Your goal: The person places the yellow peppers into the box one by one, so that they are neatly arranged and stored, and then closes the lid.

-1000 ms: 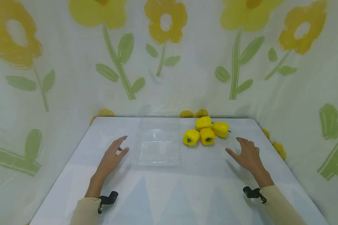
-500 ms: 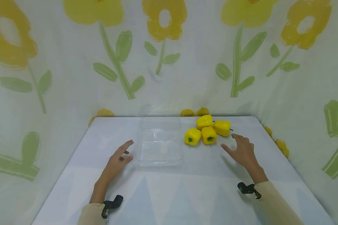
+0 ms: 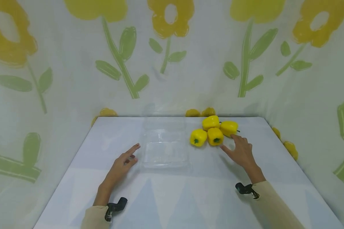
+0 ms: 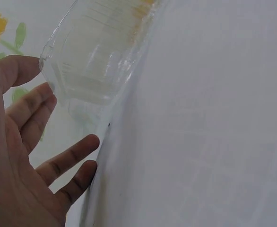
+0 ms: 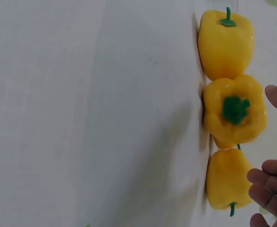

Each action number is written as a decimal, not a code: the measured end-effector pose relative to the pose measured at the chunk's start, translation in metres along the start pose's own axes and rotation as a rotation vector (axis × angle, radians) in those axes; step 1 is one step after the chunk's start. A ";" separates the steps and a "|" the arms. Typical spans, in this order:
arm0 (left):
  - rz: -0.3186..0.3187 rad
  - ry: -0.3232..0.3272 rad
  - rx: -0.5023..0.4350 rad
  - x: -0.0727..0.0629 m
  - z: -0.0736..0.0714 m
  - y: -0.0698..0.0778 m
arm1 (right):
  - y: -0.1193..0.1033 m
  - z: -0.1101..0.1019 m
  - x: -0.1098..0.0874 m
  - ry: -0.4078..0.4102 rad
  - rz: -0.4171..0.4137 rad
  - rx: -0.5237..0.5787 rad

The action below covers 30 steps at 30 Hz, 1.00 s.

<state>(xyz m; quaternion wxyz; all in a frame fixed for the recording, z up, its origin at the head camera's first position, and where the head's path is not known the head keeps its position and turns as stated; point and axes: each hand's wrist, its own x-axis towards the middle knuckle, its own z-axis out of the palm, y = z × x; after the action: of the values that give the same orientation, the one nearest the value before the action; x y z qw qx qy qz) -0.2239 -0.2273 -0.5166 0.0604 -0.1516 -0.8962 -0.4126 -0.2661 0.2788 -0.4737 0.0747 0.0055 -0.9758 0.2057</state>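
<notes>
Backdrop (image 3: 200, 73): pale cloth, printed with yellow flowers and green stems, rising behind the box and on both sides. Table (image 3: 103, 136): white, pale-blue triangles printed on the part in front of the box. Box (image 3: 166, 152), one: clear plastic, lying near the table's far edge. Peppers, four, yellow with green stems, grouped to the right of the box: front left pepper (image 3: 198, 137), nearest it; front right pepper (image 3: 215, 136), next along; back left pepper (image 3: 210, 122), behind these; back right pepper (image 3: 229, 128), farthest from the box. Left hand (image 3: 120, 167): just beside the box's left edge, fingers extended and partly spread, grasping nothing; whether it touches the box cannot be told. Right hand (image 3: 240, 152): right of the box, beyond the front peppers, thumb and forefinger wide apart, holding nothing; forefinger close to the back right pepper, contact unclear. Sleeves, two, beige: left sleeve (image 3: 96, 217) and right sleeve (image 3: 276, 202), both nearer the viewer than the box. Wrist cameras, two, black: left camera (image 3: 116, 204), right camera (image 3: 243, 188), likewise.
</notes>
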 end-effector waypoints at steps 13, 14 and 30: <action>0.016 0.003 -0.003 -0.003 0.003 -0.001 | -0.018 0.006 0.015 0.004 -0.020 -0.004; 0.018 0.004 -0.008 -0.003 0.003 -0.001 | -0.019 0.007 0.016 0.004 -0.020 -0.010; 0.018 -0.005 -0.001 -0.003 0.003 -0.001 | -0.032 0.023 0.030 0.100 -0.042 -0.067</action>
<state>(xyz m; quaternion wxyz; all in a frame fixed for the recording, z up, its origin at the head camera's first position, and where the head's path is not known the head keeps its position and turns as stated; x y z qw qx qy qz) -0.2216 -0.2263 -0.5201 0.0617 -0.1607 -0.8948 -0.4120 -0.2974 0.2407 -0.4768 0.1280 0.0133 -0.9768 0.1713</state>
